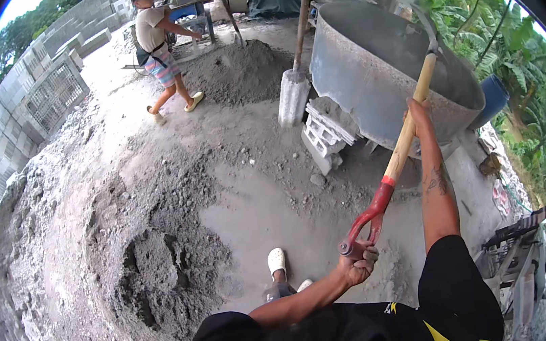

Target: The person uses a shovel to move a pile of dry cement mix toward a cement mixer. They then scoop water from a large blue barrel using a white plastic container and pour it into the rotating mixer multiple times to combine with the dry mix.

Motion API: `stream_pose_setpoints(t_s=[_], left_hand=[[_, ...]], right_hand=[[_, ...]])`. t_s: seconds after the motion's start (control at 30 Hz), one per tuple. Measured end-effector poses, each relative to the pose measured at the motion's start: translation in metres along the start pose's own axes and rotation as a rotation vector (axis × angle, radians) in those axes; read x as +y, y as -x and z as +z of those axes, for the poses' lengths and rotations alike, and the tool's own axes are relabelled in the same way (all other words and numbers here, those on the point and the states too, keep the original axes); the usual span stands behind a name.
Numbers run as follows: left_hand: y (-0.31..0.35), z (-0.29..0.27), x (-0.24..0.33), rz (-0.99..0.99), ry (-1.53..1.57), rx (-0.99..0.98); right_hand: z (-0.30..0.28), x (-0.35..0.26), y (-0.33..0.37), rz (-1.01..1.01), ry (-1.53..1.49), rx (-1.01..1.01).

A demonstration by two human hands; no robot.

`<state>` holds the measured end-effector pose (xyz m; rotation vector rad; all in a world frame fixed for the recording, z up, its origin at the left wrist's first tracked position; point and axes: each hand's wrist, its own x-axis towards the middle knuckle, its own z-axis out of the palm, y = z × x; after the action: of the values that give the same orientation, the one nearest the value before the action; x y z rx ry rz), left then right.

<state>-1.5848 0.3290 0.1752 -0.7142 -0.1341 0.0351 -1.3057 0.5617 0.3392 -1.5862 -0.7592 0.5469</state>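
Observation:
A shovel [408,130] with a wooden shaft and a red D-shaped handle slants up and away to the right in front of me. My left hand [358,265] is closed round the handle's grip at its near end. Farther up, my right hand [419,115] wraps the wooden shaft, its arm stretched out. The shovel's far end reaches over the rim of a large round metal tub [369,66], where the head is partly visible against the inside. Grey residue coats the tub's wall; what lies at its bottom is hidden.
A spade [295,93] stands upright against the tub's left side, near broken hollow blocks [329,135]. Grey sand heaps lie left of my feet [163,272] and farther back [237,72]. Another person [159,48] stands beside the back heap. Stacked blocks [15,127] line the left.

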Motion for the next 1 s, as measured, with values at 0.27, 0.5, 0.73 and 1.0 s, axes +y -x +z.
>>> stream_pose_setpoints(t_s=[0.27,0.5,0.73,1.0], left_hand=[[0.041,-0.021,-0.033,0.292,-0.482,-0.081],[0.079,0.031,-0.012,1.035,-1.233,0.490],[0.226,-0.021,0.044,1.150,-1.100,0.661],[0.433,-0.043,-0.003,1.140,-1.661,1.548]], right_hand=[[-0.002,0.072,0.027,0.241,-0.063,0.038],[-0.083,-0.035,0.085,0.064,-0.403,0.060],[-0.038,0.169,0.189,0.424,-0.744,0.448],[0.125,0.453,0.534,1.328,-0.693,0.684]])
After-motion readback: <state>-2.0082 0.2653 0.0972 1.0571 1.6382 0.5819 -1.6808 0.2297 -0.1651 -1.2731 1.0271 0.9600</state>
